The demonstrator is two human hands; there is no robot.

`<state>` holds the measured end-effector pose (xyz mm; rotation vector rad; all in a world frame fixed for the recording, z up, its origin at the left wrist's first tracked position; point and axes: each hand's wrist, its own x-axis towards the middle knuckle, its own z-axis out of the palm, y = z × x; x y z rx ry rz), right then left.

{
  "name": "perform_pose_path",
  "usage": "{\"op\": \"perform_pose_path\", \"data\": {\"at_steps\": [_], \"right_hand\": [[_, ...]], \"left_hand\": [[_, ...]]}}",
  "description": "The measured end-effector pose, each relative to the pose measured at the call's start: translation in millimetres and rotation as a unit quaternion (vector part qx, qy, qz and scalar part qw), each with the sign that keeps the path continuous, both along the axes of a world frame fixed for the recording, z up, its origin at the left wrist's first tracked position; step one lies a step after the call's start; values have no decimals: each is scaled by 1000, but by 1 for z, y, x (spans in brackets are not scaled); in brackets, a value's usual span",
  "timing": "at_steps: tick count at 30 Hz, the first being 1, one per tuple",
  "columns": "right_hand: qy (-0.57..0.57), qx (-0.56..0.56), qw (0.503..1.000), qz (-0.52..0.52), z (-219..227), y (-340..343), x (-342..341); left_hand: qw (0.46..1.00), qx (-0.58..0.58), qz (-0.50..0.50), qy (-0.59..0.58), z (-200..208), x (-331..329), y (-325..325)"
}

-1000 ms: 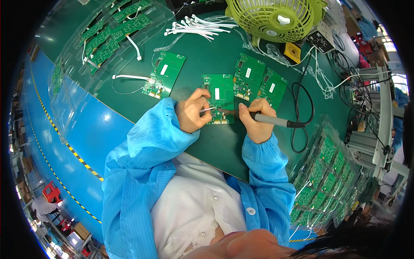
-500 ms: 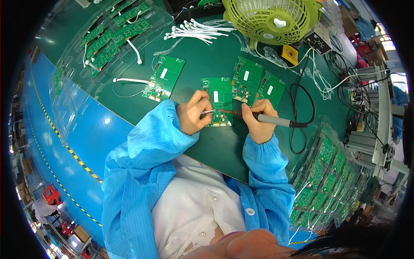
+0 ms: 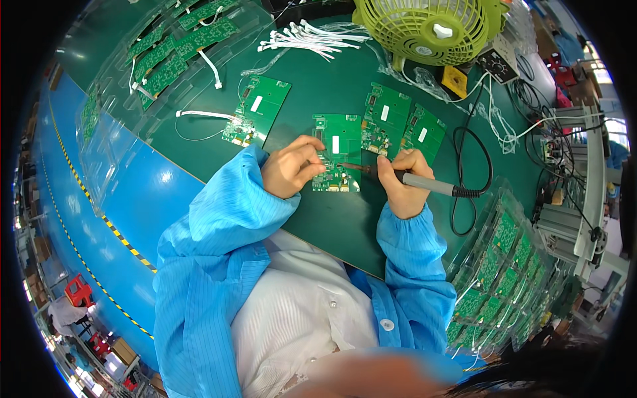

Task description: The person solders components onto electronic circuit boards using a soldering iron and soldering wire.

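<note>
A green circuit board (image 3: 345,129) with a white label lies on the table between my hands. My right hand (image 3: 406,186) grips a soldering iron (image 3: 428,184) by its grey handle, its tip over the middle of that board. At the board's left edge, my left hand (image 3: 290,167) is closed in a pinch close to the iron's tip; whatever its fingers hold is too small to make out. Two more boards, one nearer (image 3: 385,109) and one behind it (image 3: 424,129), lie to the right. Another board (image 3: 265,99) with a white cable (image 3: 209,114) attached lies to the left.
White connector cables (image 3: 312,40) lie in a bunch at the back. Nearby stand a green fan (image 3: 431,30), a yellow sponge (image 3: 454,81) and a black control box (image 3: 499,63). Clear trays of boards sit far left (image 3: 166,63) and right (image 3: 494,265). The iron's black cord (image 3: 490,159) loops at right.
The view has shifted slightly. My left hand has drawn a little left, and the white piece seen at its fingertips no longer shows. The iron's tip stays over the same board.
</note>
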<state>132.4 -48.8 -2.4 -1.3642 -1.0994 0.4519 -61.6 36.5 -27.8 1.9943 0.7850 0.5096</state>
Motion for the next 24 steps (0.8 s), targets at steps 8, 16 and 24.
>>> {"op": "perform_pose_path", "data": {"at_steps": [8,16,24], "right_hand": [[-2,8,1000,11,-3,2,-3],[-28,11,999,24,-4,6,-4],[-36,12,998,46,-6,5,-6]], "left_hand": [[999,-28,31,22,-4,5,-4],[998,51,34,17,-10,8,-6],[997,46,38,53,-2,11,-9]]}}
